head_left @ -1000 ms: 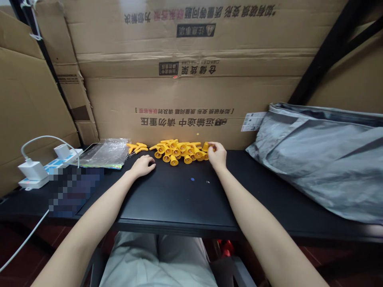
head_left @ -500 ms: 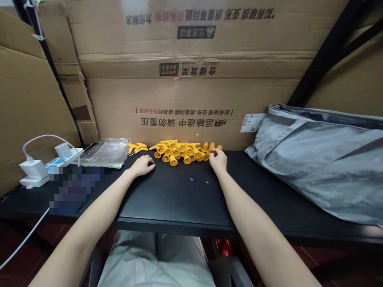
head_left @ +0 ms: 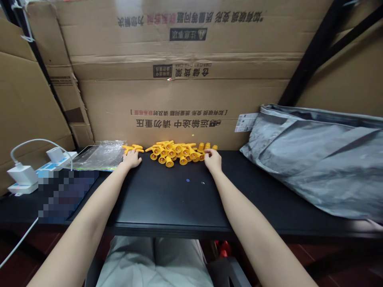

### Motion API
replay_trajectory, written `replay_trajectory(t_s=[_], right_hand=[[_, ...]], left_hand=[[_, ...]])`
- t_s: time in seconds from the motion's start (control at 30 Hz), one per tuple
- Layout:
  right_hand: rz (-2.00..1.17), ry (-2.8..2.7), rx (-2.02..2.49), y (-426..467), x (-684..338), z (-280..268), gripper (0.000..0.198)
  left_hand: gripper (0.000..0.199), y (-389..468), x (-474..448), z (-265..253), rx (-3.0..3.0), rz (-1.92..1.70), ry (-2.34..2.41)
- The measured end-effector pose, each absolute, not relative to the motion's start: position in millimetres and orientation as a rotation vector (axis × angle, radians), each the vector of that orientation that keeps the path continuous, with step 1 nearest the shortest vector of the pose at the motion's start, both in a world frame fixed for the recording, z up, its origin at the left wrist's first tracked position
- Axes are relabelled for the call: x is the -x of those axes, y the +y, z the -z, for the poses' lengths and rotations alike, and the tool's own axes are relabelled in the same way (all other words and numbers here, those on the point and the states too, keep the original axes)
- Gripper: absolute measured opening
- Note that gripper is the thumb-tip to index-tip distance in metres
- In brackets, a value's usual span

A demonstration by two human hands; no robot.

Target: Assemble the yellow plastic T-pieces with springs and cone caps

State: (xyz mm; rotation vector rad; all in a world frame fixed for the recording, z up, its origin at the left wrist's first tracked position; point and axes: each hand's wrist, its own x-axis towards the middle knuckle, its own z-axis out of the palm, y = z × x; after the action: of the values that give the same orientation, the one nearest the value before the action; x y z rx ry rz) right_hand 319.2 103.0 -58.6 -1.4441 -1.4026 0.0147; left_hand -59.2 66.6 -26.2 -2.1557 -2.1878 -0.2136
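Observation:
A pile of small yellow plastic bell-shaped cups (head_left: 169, 153) lies at the back of the black table, many with their hollow mouths towards me. To its left is a small group of yellow branched handle pieces (head_left: 133, 148). My left hand (head_left: 131, 159) rests palm down at these handles, its fingers stretched out over the nearest ones. At the right end of the pile my right hand (head_left: 213, 161) has its fingers curled in against a yellow cup, partly hidden by the hand. A few cups there stand mouth down (head_left: 201, 146).
Behind the table stands a cardboard sheet (head_left: 179, 93) with printing. On the right lies a grey bag (head_left: 314, 163). At the left are clear plastic packaging (head_left: 101, 155), a power strip with a white charger (head_left: 24, 175), and a blurred-out flat dark object (head_left: 68, 195).
My left hand has moved left and slightly forward, from beside the pile onto the branched handles, and its fingers have stretched out. My right hand stays at the pile's right end. The view has shifted slightly.

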Motion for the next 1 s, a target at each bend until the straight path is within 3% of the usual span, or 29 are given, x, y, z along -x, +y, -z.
replay_trajectory(t_s=[0.4, 1.0], right_hand=[[-0.008, -1.425, 1.441, 101.9, -319.2, 57.9, 0.028], [-0.025, -1.418, 1.445, 100.9, -318.4, 56.6, 0.028]], left_hand=[[0.034, 71.8, 48.0, 28.9, 2.058, 0.232, -2.100], [0.043, 83.3, 66.9, 36.3, 2.341, 0.411, -1.924]])
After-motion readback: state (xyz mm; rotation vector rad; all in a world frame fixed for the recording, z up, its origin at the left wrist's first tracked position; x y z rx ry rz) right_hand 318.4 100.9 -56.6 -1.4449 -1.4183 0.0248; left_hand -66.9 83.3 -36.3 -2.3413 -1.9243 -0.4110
